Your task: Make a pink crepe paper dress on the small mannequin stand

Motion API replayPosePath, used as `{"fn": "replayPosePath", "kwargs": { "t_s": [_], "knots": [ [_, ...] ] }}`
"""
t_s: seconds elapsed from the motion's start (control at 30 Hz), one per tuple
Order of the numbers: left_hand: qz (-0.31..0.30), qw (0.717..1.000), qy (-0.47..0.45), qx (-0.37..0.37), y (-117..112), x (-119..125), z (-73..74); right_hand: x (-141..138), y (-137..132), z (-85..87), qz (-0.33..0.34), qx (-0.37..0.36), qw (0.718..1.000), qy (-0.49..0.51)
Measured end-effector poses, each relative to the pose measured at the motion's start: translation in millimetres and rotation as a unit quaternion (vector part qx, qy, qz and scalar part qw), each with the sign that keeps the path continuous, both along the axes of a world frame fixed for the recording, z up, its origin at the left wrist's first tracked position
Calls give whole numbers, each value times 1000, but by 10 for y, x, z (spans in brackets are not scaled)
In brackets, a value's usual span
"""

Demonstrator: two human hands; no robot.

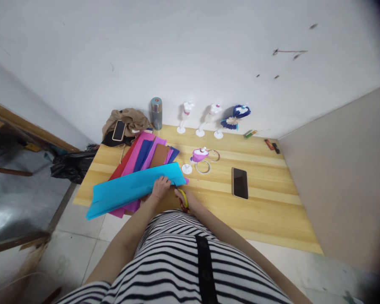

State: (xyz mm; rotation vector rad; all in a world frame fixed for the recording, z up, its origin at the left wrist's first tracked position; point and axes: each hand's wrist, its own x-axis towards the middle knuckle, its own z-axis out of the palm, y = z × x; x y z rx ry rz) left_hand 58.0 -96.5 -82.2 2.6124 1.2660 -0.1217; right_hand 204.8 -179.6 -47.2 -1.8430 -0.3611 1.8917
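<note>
Striped shirt [164, 261], then brt blue ppr [133, 185] (long, creased)

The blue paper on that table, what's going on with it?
A person's left hand is on the blue paper, which lies over other coloured sheets. The right hand holds yellow-handled scissors, blades at the paper's near edge. Three small mannequins stand by the wall; another, in purple, is nearer.

A white fabric top with black stripes [167, 257] worn, its front marked by a flat black strip [204, 259] set with round dark buttons [206, 275], left hand's [161, 187] wrist circled by a thin reddish cord [156, 196], left forearm [126, 238] bared below a striped sleeve [91, 290].
</note>
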Motion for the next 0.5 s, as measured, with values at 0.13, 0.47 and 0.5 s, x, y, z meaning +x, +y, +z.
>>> {"fn": "replayPosePath", "kwargs": {
  "t_s": [0.13,0.47,0.5],
  "knots": [
    [-3,1000,7,-10,-15,13,7,-4,17,71,-9,-17,1000,10],
    [-20,1000,13,-5,-28,4,55,-13,47,142,-16,11,999,39],
    [-22,1000,13,-4,-26,4,49,-18,44,133,-20,29,999,35]
  ]
}}
